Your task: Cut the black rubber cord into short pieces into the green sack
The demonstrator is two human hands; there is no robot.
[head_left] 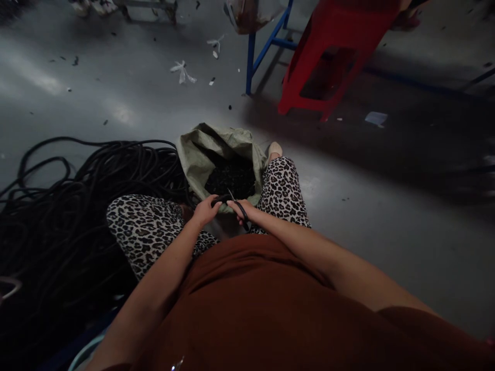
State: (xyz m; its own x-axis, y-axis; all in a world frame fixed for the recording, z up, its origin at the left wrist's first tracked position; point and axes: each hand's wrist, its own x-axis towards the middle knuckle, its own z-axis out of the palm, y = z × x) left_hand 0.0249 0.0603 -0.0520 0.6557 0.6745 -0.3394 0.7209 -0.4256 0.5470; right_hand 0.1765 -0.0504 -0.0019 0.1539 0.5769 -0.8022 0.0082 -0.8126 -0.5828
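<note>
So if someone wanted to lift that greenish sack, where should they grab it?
Probably the sack is best taken by the loose folds of its far rim, from the far side: its mouth gapes open and the cloth creases there. The left hand, with black cord, and the right hand, with scissors, crowd the near rim.

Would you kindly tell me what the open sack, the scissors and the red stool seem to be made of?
Sack: perhaps woven plastic, dull green, with stiff creases; the weave is too small to confirm.
Scissors: probably metal blades, thin and pale; the dark handles may be plastic.
Red stool: likely moulded plastic, smooth and evenly coloured.
</note>
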